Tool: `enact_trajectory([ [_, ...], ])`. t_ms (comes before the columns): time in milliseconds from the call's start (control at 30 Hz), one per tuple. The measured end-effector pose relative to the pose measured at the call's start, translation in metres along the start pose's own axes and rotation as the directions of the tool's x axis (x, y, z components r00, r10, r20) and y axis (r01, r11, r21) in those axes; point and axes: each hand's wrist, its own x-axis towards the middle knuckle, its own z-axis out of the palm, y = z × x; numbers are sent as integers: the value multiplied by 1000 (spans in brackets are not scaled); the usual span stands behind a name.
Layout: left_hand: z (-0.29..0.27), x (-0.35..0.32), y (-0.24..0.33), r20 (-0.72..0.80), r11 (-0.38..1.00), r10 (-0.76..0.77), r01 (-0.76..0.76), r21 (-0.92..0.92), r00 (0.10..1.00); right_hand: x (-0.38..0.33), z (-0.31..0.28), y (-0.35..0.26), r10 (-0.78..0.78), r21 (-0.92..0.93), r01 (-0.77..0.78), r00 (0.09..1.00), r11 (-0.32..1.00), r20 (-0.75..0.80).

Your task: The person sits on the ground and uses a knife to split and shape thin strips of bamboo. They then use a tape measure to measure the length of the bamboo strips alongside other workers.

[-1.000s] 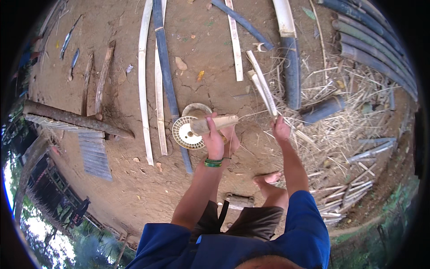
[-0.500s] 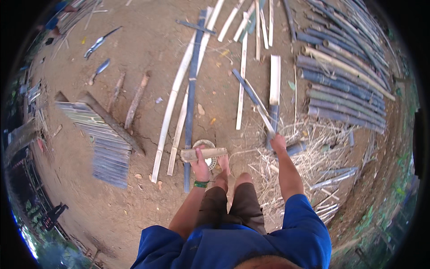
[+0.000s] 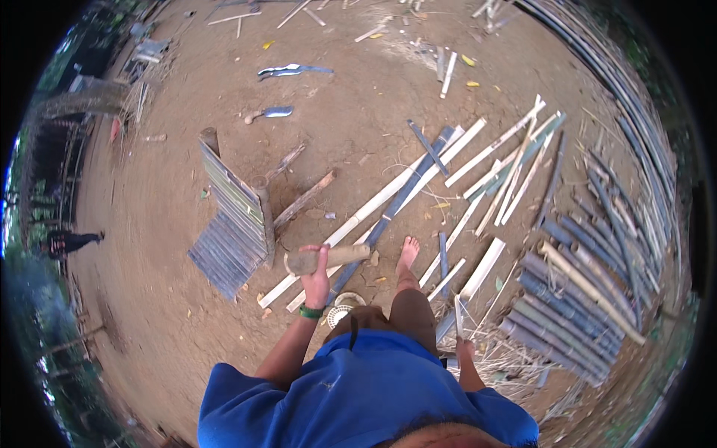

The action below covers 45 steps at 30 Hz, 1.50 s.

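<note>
My left hand (image 3: pixel 317 284), wearing a green wristband, is closed around a short, thick wooden mallet (image 3: pixel 340 256), held nearly level above the ground. Its thicker end points left. Low on the right, partly cut off by my blue sleeve, my right hand (image 3: pixel 466 349) grips a long, narrow, pale blade (image 3: pixel 458 317) that points away from me. The grip itself is hidden in the fist. Beyond the blade lie a pale split bamboo piece (image 3: pixel 484 269) and a short dark strip (image 3: pixel 443 254). A round white latticed stool (image 3: pixel 340 315) shows partly beside my leg.
A slatted bamboo seat (image 3: pixel 224 254) with log legs stands left. Long bamboo strips (image 3: pixel 388 213) cross the dirt ahead. Two knives, one bare-bladed (image 3: pixel 278 112) and one white-patterned (image 3: pixel 287 71), lie farther off. Stacked bamboo poles (image 3: pixel 567 321) and shavings (image 3: pixel 497 362) are at right.
My view has turned left, so the scene has swung right and down. My body has risen and moved off the stool. Both hands still hold the same things; the right has dropped nearer my side.
</note>
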Motion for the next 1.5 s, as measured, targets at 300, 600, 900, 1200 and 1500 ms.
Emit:
enact_trajectory([
  [300,85,159,105,68,962,202,-211,173,977,133,-220,-328,-400,290,328,885,899,238],
  [600,94,350,87,11,994,88,-88,59,996,81,-275,-793,-622,529,373,649,762,438],
  [900,41,495,115,-80,941,179,-147,306,981,4,-180,-1054,-499,419,271,510,866,701],
  [1200,-9,616,84,-696,936,115,157,314,709,13,-70,-1273,-134,-98,740,247,665,960],
  [1500,-15,715,9,-994,894,-13,446,35,104,205,158,-1543,-123,-238,451,269,-860,955],
])
